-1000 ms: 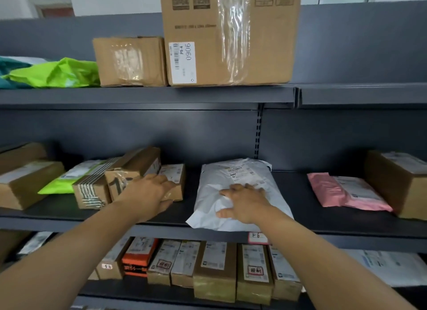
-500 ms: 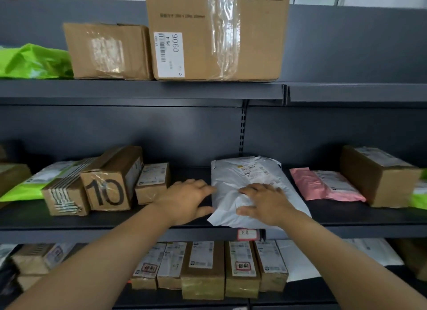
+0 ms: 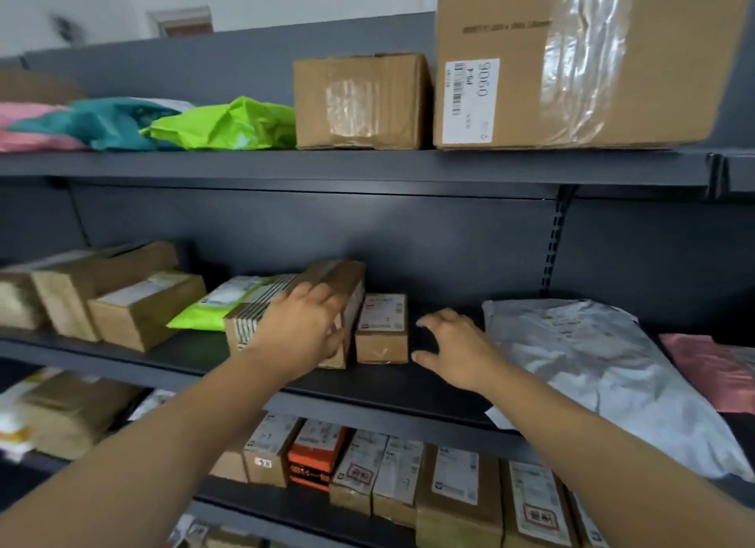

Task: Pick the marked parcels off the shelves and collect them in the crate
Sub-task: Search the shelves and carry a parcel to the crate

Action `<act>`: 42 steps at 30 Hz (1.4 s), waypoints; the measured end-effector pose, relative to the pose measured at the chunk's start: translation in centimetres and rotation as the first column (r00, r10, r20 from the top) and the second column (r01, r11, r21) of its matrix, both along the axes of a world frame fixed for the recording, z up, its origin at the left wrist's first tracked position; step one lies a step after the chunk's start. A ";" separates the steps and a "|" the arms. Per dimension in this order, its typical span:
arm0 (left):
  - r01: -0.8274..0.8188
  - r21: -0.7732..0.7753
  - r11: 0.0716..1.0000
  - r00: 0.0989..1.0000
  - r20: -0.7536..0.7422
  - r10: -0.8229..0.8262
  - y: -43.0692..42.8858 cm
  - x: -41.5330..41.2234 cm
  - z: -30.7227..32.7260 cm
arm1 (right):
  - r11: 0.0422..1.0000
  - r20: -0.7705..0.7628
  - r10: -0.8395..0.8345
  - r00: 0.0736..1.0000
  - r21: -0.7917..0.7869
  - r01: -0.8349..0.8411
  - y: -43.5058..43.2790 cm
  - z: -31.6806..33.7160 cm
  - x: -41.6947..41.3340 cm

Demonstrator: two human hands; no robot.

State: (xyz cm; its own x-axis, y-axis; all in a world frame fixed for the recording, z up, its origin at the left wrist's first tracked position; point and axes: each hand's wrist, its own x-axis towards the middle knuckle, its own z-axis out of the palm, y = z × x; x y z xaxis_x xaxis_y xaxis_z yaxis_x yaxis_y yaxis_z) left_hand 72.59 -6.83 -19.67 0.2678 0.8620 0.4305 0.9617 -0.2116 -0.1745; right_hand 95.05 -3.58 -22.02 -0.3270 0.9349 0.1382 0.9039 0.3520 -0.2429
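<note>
A: Step?
B: Picking, middle shelf [image 3: 184, 355]. Left grip [image 3: 302, 327] curled over brown box [image 3: 347, 278]; right grip [image 3: 453, 347] spread, empty, beside small carton [image 3: 382, 327].
A: Next?
B: Likely lift box clear of carton. Crate not in view.

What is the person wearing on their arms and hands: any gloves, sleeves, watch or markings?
Nothing worn shows. The left hand and right hand are bare, with no gloves. The left forearm and right forearm are bare to the frame's edge, so no sleeves show. No watch, band, ring or marking is visible.
</note>
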 end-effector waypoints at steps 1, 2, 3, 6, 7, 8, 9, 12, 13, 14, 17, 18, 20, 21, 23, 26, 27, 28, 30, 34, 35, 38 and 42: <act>-0.029 0.019 0.999 0.999 0.030 0.028 0.1 -1.3 0.2 | 1.000 -0.014 0.018 1.000 -0.009 -0.018 0.1 -0.1 -1.4; -0.043 0.026 0.999 0.998 0.053 0.042 0.3 -2.6 0.2 | 0.999 -0.030 0.029 0.999 -0.014 -0.030 0.2 -0.2 -2.7; -0.047 0.021 0.999 0.997 0.064 0.045 0.7 -3.7 0.3 | 0.999 -0.047 0.034 0.998 -0.012 -0.034 0.4 -0.1 -3.9; -0.019 -0.038 0.999 0.998 0.065 0.021 2.2 -6.4 0.4 | 1.000 -0.041 -0.005 0.999 0.009 0.005 1.4 -0.1 -6.7; 0.005 -0.060 0.998 0.998 0.069 -0.001 2.8 -7.0 0.3 | 0.999 -0.018 -0.032 0.999 0.002 0.032 1.8 -0.2 -7.3; 0.034 -0.079 0.996 0.997 0.073 -0.028 3.4 -7.6 0.3 | 0.998 0.006 -0.062 0.998 -0.017 0.062 2.2 -0.4 -7.8; 0.065 -0.095 0.993 0.995 0.076 -0.057 4.0 -8.0 0.1 | 0.995 0.028 -0.091 0.995 -0.043 0.092 2.6 -0.7 -8.3; 0.161 -0.147 0.976 0.986 0.074 -0.151 5.6 -8.7 -0.4 | 0.976 0.057 -0.167 0.984 -0.133 0.173 3.4 -2.0 -9.3; 0.189 -0.165 0.968 0.981 0.077 -0.179 6.0 -8.8 -0.7 | 0.968 0.046 -0.193 0.980 -0.152 0.198 3.5 -2.5 -9.6; 0.216 -0.180 0.960 0.975 0.092 -0.202 6.4 -9.0 -0.9 | 0.963 0.024 -0.223 0.975 -0.151 0.224 3.4 -3.0 -9.9; 0.296 -0.176 0.939 0.945 0.196 -0.262 7.5 -9.5 -1.5 | 0.937 -0.044 -0.344 0.938 -0.080 0.340 2.8 -3.8 -10.2; 0.321 -0.163 0.933 0.933 0.226 -0.281 7.8 -9.7 -1.7 | 0.923 -0.058 -0.385 0.921 -0.054 0.382 2.5 -4.0 -10.2; 0.357 -0.134 0.924 0.914 0.253 -0.316 8.4 -9.7 -2.1 | 0.887 -0.081 -0.461 0.884 -0.001 0.463 2.0 -4.1 -10.1; 0.366 -0.120 0.923 0.909 0.258 -0.327 8.5 -9.7 -2.3 | 0.866 -0.098 -0.495 0.863 0.024 0.500 1.8 -4.1 -10.0; 0.371 -0.101 0.923 0.905 0.263 -0.335 8.7 -9.5 -2.7 | 0.831 -0.104 -0.547 0.831 0.058 0.554 1.5 -4.2 -10.0; 0.374 -0.105 0.922 0.900 0.281 -0.333 8.7 -9.6 -2.6 | 0.810 -0.068 -0.579 0.813 0.067 0.583 1.4 -4.1 -9.9; 0.379 -0.110 0.919 0.896 0.290 -0.335 8.7 -9.7 -2.6 | 0.811 -0.059 -0.578 0.814 0.062 0.581 1.4 -4.1 -9.8; 0.386 -0.109 0.916 0.892 0.296 -0.341 8.6 -9.7 -2.5 | 0.812 -0.051 -0.578 0.814 0.055 0.580 1.5 -4.0 -9.8; 0.396 -0.101 0.913 0.886 0.303 -0.351 8.3 -9.8 -2.5 | 0.799 -0.028 -0.600 0.799 0.037 0.601 1.8 -3.6 -10.0; 0.415 -0.089 0.905 0.869 0.334 -0.366 7.7 -10.0 -2.6 | 0.739 0.092 -0.673 0.734 0.052 0.671 2.4 -3.0 -11.0; 0.424 -0.087 0.902 0.862 0.346 -0.371 7.6 -10.1 -2.6 | 0.731 0.080 -0.682 0.727 0.062 0.679 2.6 -3.1 -11.0; 0.435 -0.072 0.898 0.846 0.373 -0.380 7.5 -10.2 -2.8 | 0.749 -0.024 -0.661 0.750 0.037 0.661 2.8 -3.7 -10.6; 0.431 -0.075 0.899 0.845 0.383 -0.373 7.7 -10.0 -2.8 | 0.779 -0.003 -0.626 0.780 0.047 0.626 2.3 -4.0 -9.1</act>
State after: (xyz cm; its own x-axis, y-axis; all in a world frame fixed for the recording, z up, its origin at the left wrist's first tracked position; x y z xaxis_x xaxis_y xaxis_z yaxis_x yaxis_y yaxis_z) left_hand 62.58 0.83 -22.47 0.4613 0.7739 0.4339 0.7767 -0.5886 0.2241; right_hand 85.90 -1.26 -25.98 0.3262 0.9275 0.1827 0.9316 -0.2826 -0.2286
